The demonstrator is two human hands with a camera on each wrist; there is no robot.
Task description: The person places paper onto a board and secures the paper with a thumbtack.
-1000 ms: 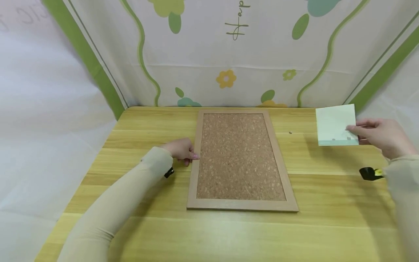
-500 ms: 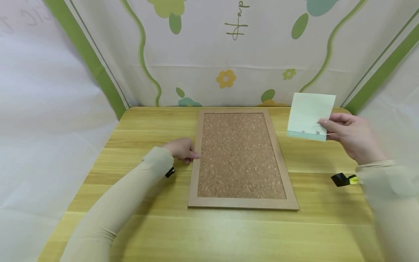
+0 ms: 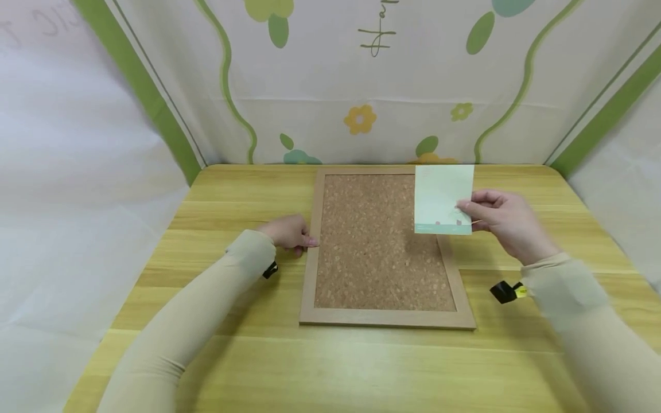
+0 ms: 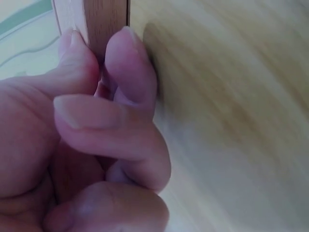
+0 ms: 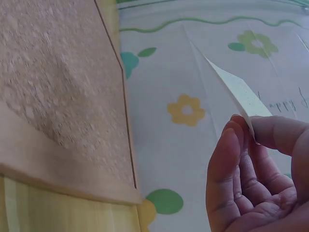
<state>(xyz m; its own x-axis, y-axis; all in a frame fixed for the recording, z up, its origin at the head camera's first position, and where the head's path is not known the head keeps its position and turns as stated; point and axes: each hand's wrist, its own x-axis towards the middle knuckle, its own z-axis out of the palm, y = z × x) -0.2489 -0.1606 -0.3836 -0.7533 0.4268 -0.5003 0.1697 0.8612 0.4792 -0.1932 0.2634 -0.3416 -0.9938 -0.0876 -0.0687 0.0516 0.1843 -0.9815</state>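
Note:
A wood-framed cork board [image 3: 377,258] lies flat on the table, its short side toward me. My left hand [image 3: 287,233] pinches the left side of its frame [image 4: 104,24] between thumb and forefinger; the other fingers curl below in the left wrist view. My right hand [image 3: 508,221] pinches a pale green sheet of note paper [image 3: 443,195] by its right edge. The paper hangs over the board's upper right part and casts a shadow on the cork. In the right wrist view the paper [image 5: 244,92] shows almost edge-on between thumb and fingers.
The wooden table [image 3: 372,367] extends around the board on all sides. Behind it hangs a white cloth [image 3: 413,69] printed with flowers and green bands, and white sheeting [image 3: 62,229] closes the left side.
My right hand has carried the paper leftward from beside the board to above its upper right part. The left hand keeps its place on the frame.

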